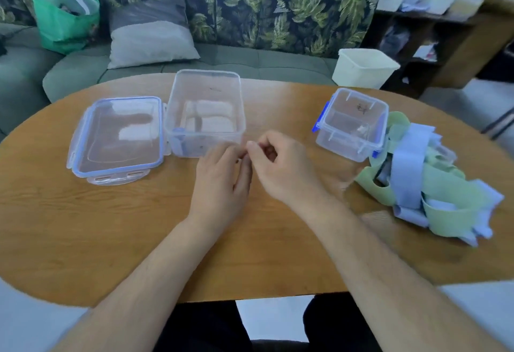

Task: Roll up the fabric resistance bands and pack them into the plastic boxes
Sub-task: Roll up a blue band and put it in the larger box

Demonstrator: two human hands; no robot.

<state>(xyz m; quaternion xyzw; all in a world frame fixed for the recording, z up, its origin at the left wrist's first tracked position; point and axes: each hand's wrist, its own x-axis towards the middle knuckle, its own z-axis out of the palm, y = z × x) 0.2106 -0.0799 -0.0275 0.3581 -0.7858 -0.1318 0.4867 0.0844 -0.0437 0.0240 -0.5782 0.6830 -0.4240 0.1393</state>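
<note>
left hand (222, 182), right hand (283, 168): tips curled, meeting, no band, pinch unclear | bands (417, 185) right of fingers (252, 145): soft, limp | pinch free end

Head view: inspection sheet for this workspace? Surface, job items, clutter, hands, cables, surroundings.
Surface: oval wooden table.
Job's things: large clear box, open and empty; its lid flat on the left of it; small clear box with blue clips to the right; unrolled green and blue bands heaped beside it.
Clutter: nothing seen.
Hands: left hand and right hand meet fingertips before the large clear box; no band held; any pinch cannot be told.
Cables: nothing seen.
Surroundings: leaf-print sofa, grey cushion, green bag, white tub, shelves.
</note>
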